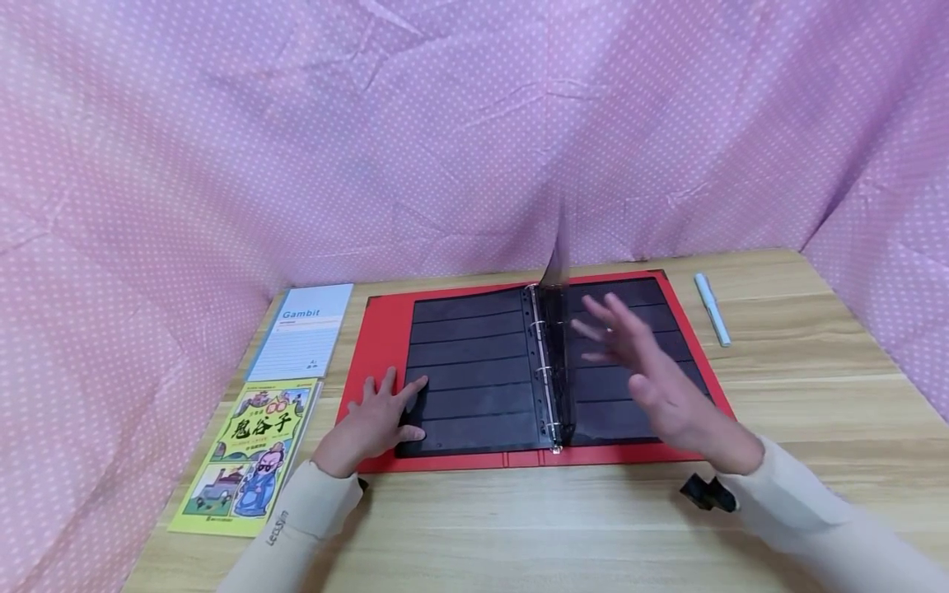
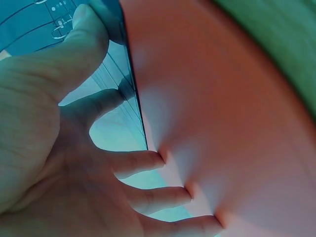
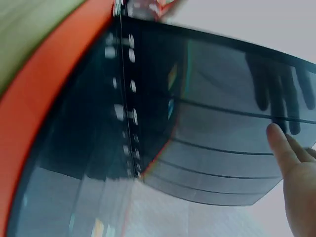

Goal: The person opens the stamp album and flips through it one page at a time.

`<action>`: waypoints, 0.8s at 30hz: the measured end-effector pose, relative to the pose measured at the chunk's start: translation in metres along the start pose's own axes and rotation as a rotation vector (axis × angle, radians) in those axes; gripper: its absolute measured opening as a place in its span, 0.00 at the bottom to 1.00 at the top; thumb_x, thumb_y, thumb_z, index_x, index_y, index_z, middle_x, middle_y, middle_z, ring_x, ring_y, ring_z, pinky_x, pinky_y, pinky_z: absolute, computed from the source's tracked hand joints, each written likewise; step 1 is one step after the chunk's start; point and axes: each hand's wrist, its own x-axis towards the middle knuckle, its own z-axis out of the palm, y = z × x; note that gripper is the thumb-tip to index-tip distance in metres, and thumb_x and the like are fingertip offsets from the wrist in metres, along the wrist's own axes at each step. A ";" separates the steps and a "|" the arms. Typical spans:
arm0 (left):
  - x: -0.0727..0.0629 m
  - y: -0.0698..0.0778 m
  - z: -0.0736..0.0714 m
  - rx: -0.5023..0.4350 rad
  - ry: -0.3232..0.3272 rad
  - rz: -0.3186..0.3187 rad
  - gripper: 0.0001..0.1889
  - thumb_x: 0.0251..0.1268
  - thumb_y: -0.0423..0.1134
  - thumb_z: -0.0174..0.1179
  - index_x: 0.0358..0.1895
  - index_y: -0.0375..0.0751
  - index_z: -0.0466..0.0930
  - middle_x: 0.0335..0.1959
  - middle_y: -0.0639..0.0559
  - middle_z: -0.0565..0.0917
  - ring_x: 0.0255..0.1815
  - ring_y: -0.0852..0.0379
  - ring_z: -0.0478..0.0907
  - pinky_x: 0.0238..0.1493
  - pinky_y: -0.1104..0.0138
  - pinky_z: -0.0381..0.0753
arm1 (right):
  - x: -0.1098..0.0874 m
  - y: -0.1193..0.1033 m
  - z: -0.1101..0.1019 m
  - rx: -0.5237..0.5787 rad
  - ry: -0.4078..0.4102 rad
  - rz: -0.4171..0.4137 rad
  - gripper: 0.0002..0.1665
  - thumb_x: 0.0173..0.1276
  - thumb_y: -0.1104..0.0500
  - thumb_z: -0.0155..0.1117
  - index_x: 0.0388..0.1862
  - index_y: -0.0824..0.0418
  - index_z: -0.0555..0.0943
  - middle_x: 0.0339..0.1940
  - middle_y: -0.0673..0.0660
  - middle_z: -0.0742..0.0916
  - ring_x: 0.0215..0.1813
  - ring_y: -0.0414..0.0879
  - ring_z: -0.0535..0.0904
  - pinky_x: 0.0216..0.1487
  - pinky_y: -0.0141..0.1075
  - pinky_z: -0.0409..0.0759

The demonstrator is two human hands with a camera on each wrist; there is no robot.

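A red ring binder (image 1: 381, 329) lies spread on the wooden table, with black pocket pages (image 1: 474, 375) on both sides of its metal rings (image 1: 544, 371). My left hand (image 1: 374, 420) rests at the binder's left edge, fingers spread; in the left wrist view its fingertips touch the red cover (image 2: 197, 98). One pocket page (image 1: 554, 284) stands upright at the rings. My right hand (image 1: 663, 383) is raised right of it, fingers extended and holding nothing. In the right wrist view that page (image 3: 222, 131) reflects the fingers; whether they touch it I cannot tell.
On the left lie a white and blue notebook (image 1: 307, 338) marked "Gambit" and a yellow-green comic-style booklet (image 1: 248, 461). A light blue pen (image 1: 712, 310) lies right of the binder. Behind the table hangs a pink dotted cloth (image 1: 445, 148).
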 end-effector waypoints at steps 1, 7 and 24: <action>0.000 0.000 0.000 -0.003 0.001 0.001 0.47 0.49 0.53 0.70 0.74 0.55 0.56 0.72 0.32 0.50 0.68 0.29 0.47 0.55 0.32 0.59 | 0.000 0.000 0.004 -0.024 -0.033 0.039 0.40 0.78 0.46 0.38 0.74 0.70 0.41 0.73 0.69 0.58 0.68 0.60 0.64 0.61 0.40 0.70; 0.000 -0.004 0.002 -0.008 0.037 0.036 0.46 0.48 0.54 0.70 0.73 0.55 0.58 0.71 0.33 0.52 0.67 0.29 0.50 0.54 0.32 0.62 | -0.008 0.007 0.019 -0.176 -0.240 0.341 0.30 0.77 0.57 0.45 0.75 0.49 0.56 0.72 0.48 0.64 0.70 0.47 0.61 0.67 0.41 0.61; -0.006 -0.003 -0.029 -0.251 0.123 0.238 0.35 0.67 0.59 0.52 0.75 0.61 0.50 0.73 0.42 0.53 0.70 0.32 0.50 0.58 0.35 0.60 | -0.003 0.023 0.052 -0.407 -0.528 0.491 0.22 0.74 0.50 0.52 0.62 0.56 0.76 0.66 0.48 0.73 0.70 0.44 0.60 0.68 0.48 0.59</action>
